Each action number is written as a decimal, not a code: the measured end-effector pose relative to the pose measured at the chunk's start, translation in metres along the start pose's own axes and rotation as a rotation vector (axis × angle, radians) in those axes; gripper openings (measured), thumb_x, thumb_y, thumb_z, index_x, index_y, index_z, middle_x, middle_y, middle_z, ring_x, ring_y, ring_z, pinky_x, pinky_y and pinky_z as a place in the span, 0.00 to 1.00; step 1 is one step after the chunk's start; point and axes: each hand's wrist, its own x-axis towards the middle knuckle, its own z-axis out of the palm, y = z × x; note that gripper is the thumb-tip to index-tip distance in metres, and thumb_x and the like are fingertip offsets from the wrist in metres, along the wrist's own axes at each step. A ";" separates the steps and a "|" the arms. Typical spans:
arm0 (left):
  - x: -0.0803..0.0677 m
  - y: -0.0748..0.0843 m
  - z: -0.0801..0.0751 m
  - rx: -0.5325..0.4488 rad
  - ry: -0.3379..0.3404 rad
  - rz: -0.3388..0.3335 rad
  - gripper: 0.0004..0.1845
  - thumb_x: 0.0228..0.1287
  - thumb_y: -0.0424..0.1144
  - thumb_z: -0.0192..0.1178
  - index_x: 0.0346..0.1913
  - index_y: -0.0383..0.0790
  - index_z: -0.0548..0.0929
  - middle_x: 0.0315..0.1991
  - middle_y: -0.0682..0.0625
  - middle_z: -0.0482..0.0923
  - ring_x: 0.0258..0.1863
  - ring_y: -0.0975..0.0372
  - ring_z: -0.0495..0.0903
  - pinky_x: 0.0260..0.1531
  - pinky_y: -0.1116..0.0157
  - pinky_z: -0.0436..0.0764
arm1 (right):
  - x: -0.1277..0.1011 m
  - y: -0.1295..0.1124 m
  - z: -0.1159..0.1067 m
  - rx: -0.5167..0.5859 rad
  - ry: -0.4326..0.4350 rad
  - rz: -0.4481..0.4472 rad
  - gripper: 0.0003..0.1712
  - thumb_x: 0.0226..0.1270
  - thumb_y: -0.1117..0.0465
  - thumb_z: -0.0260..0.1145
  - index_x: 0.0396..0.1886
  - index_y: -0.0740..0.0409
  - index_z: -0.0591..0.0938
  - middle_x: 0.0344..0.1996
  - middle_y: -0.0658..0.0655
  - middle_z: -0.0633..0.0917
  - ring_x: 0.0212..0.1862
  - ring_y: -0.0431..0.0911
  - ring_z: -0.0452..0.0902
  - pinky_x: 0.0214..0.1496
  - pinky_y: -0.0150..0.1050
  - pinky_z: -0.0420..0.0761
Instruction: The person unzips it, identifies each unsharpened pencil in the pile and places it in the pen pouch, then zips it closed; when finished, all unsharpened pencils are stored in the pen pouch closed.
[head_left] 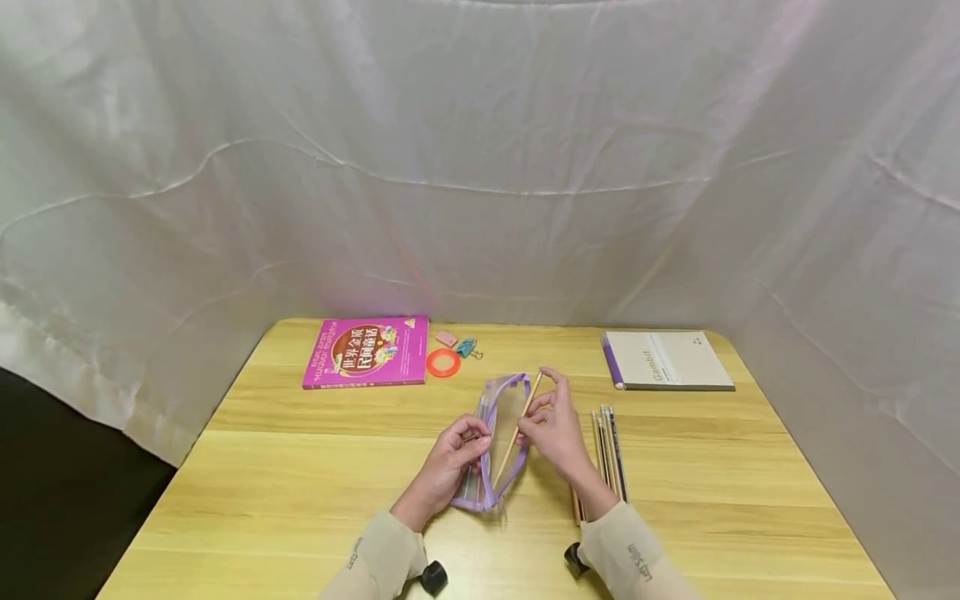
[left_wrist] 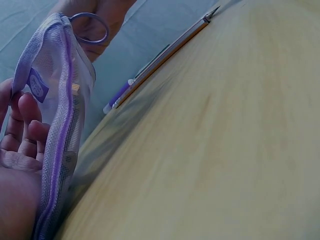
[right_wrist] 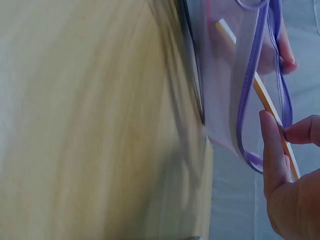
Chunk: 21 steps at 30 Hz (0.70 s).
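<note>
A see-through mesh pencil case point(head_left: 492, 392) with purple edging stands with its zipped mouth open between both hands. My left hand point(head_left: 452, 457) grips one side of it, thumb and fingers at the rim. My right hand point(head_left: 557, 429) pinches a yellowish pencil point(right_wrist: 265, 96) between thumb and fingers. The pencil's lower end is inside the case, seen through the mesh in the right wrist view; its upper end sticks out of the mouth. Other slim pencils show through the case's left side. A ring point(left_wrist: 90, 27) hangs at one end of the case in the left wrist view.
Several pencils point(head_left: 617, 454) lie beside the right forearm, which partly hides them. A pink book point(head_left: 405, 354), orange tape roll point(head_left: 431, 363), pink eraser point(head_left: 446, 338) and teal binder clip point(head_left: 466, 347) lie at back left. A notebook point(head_left: 697, 358) lies at back right. Grey curtains point(head_left: 480, 242) surround the table.
</note>
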 end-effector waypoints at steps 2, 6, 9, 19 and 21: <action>0.000 0.001 0.000 0.004 -0.002 0.002 0.05 0.75 0.33 0.59 0.44 0.49 0.79 0.33 0.59 0.76 0.27 0.68 0.70 0.28 0.73 0.72 | -0.002 0.001 0.002 -0.006 0.003 0.000 0.56 0.53 0.84 0.65 0.79 0.52 0.56 0.42 0.66 0.76 0.28 0.46 0.81 0.30 0.45 0.89; -0.001 0.002 0.001 0.002 0.001 0.004 0.06 0.75 0.33 0.59 0.44 0.50 0.79 0.33 0.60 0.76 0.27 0.68 0.70 0.28 0.73 0.72 | -0.006 0.004 0.009 0.006 -0.003 0.004 0.55 0.52 0.84 0.65 0.79 0.54 0.57 0.41 0.66 0.76 0.27 0.45 0.81 0.29 0.44 0.89; 0.000 0.001 0.001 0.005 0.003 0.010 0.07 0.74 0.32 0.59 0.44 0.51 0.79 0.33 0.60 0.77 0.27 0.68 0.70 0.28 0.73 0.72 | -0.009 0.007 0.014 0.015 -0.036 0.010 0.55 0.52 0.84 0.64 0.79 0.54 0.56 0.40 0.65 0.76 0.26 0.46 0.82 0.29 0.44 0.89; 0.000 0.001 0.001 0.022 -0.008 0.024 0.08 0.74 0.32 0.59 0.44 0.52 0.79 0.34 0.60 0.78 0.28 0.68 0.71 0.29 0.73 0.73 | -0.021 -0.015 0.021 -0.035 -0.088 0.049 0.51 0.53 0.84 0.63 0.78 0.63 0.57 0.42 0.73 0.77 0.27 0.52 0.84 0.33 0.52 0.89; 0.001 0.002 0.001 0.030 -0.003 0.040 0.07 0.74 0.32 0.59 0.45 0.49 0.79 0.34 0.60 0.78 0.29 0.68 0.72 0.30 0.73 0.73 | -0.025 -0.025 0.019 -0.038 -0.101 0.041 0.51 0.55 0.83 0.64 0.78 0.65 0.57 0.42 0.74 0.77 0.27 0.56 0.85 0.33 0.51 0.89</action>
